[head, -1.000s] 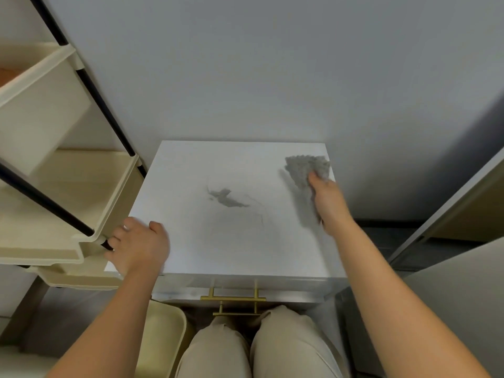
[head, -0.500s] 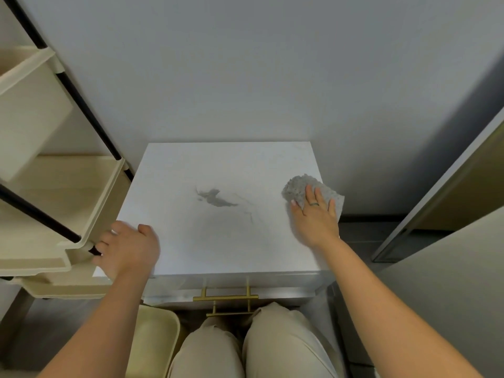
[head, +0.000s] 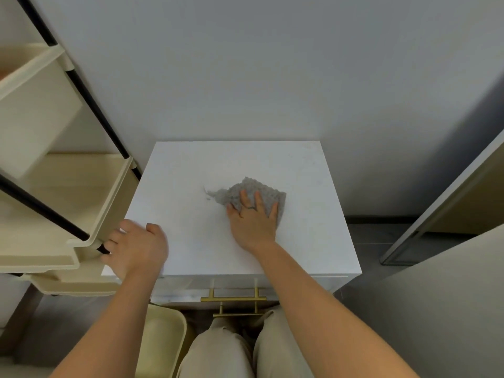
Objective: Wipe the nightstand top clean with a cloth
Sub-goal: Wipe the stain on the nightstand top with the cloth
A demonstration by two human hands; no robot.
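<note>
White nightstand (head: 313, 241), cream rack (head: 110, 203) beside, bin (head: 163, 342) below

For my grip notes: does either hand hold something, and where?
The left hand holds the nightstand by its front left corner. The right hand only presses flat on the grey cloth.

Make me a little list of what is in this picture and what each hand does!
surface: white nightstand top
tool: grey cloth, near the middle of the top
right hand: flat on the cloth, pressing it
left hand: holds the front left corner, fingers over the edge
dirt: dark smudge at the cloth's left edge
beside: cream shelf rack on the left
</note>
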